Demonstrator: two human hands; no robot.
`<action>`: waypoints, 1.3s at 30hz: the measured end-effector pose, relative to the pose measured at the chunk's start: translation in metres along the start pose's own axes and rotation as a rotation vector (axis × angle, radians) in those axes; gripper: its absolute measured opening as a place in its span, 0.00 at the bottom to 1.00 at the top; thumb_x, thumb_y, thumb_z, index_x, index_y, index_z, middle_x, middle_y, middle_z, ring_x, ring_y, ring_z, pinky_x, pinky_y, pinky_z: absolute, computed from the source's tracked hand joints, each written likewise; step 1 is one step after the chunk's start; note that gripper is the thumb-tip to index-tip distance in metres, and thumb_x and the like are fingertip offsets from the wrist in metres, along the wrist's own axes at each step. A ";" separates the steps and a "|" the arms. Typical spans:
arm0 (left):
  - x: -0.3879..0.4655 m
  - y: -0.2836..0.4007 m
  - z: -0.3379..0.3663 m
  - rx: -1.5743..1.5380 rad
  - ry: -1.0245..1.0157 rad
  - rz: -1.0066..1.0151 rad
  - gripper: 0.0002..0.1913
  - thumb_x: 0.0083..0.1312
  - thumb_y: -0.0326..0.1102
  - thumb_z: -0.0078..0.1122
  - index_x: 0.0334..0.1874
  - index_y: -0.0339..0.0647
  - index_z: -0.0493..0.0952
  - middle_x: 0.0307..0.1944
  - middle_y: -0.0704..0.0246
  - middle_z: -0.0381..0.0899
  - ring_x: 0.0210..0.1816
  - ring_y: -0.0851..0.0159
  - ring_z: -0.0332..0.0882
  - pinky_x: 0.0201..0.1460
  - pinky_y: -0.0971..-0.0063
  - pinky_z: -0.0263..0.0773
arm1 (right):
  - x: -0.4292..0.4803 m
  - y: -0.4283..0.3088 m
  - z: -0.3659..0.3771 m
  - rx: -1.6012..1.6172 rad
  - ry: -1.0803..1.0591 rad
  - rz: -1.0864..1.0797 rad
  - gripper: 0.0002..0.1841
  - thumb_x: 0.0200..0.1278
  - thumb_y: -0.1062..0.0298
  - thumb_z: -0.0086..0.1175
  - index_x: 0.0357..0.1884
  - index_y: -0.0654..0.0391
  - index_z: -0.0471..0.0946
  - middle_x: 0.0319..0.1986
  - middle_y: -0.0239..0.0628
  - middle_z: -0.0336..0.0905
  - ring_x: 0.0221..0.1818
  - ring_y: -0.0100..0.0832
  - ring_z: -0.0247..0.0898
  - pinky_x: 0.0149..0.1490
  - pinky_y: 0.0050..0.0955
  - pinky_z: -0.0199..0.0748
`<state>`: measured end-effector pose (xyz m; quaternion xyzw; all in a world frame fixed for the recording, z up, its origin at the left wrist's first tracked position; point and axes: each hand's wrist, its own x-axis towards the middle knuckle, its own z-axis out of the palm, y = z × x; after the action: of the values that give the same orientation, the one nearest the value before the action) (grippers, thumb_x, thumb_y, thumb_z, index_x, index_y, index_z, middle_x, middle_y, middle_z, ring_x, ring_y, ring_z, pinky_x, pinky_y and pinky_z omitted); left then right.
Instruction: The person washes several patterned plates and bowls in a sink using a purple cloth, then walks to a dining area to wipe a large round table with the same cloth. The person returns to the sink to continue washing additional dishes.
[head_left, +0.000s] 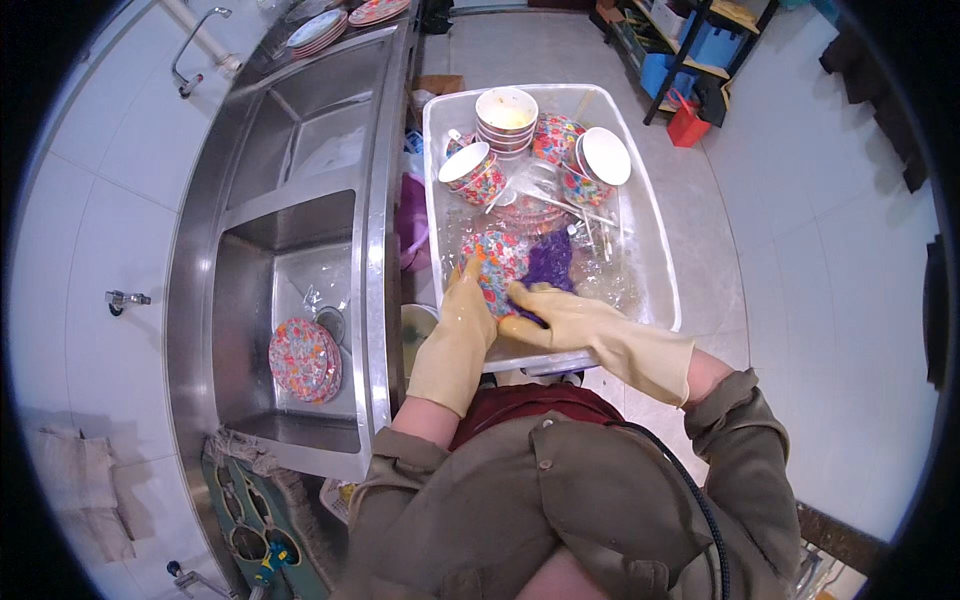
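Note:
In a yellowish rubber glove, my left hand (463, 315) grips the left edge of a floral-patterned plate (495, 262). My right hand (555, 311), gloved alike, holds a purple cloth (551, 262) against the plate's right side. Both hands are over the near end of a large white plastic tub (667, 270) with water in it. Farther in, several bowls are stacked (508, 120), the top one with food residue inside. A tilted floral bowl (476, 172) leans at the left, and more bowls (600, 161) at the right. Pale utensils (562, 202) lie across submerged plates (529, 214).
To the left runs a stainless steel sink (364, 300); its near basin holds a stack of floral plates (304, 360). More plates (319, 34) are stacked at its far end. A purple basin (412, 221) and a bucket (416, 334) stand between sink and tub. Shelving (682, 60) is far right.

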<state>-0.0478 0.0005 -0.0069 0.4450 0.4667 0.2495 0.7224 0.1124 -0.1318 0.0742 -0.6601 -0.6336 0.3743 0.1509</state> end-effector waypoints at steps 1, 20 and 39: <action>-0.006 0.007 0.004 -0.088 -0.042 -0.067 0.35 0.86 0.59 0.52 0.81 0.36 0.70 0.76 0.54 0.77 0.74 0.52 0.77 0.79 0.59 0.74 | -0.004 -0.016 0.000 -0.022 0.107 -0.072 0.47 0.78 0.34 0.57 0.85 0.61 0.63 0.71 0.74 0.72 0.76 0.67 0.70 0.77 0.52 0.69; -0.045 0.075 0.039 -0.559 -0.173 -0.033 0.26 0.73 0.34 0.79 0.70 0.40 0.80 0.61 0.61 0.90 0.56 0.59 0.90 0.59 0.59 0.87 | 0.008 0.089 -0.040 0.557 0.699 0.446 0.36 0.88 0.41 0.45 0.69 0.69 0.81 0.57 0.65 0.88 0.61 0.57 0.86 0.68 0.48 0.82; -0.030 0.062 0.050 -0.310 -0.006 -0.137 0.15 0.80 0.25 0.65 0.66 0.41 0.83 0.56 0.65 0.92 0.48 0.64 0.90 0.53 0.67 0.85 | 0.075 -0.029 -0.014 0.276 0.658 -0.513 0.13 0.80 0.65 0.53 0.53 0.59 0.87 0.36 0.57 0.82 0.46 0.64 0.81 0.53 0.50 0.81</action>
<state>-0.0124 -0.0136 0.0692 0.2962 0.4498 0.2670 0.7992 0.0944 -0.0520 0.0805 -0.5391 -0.6393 0.1757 0.5193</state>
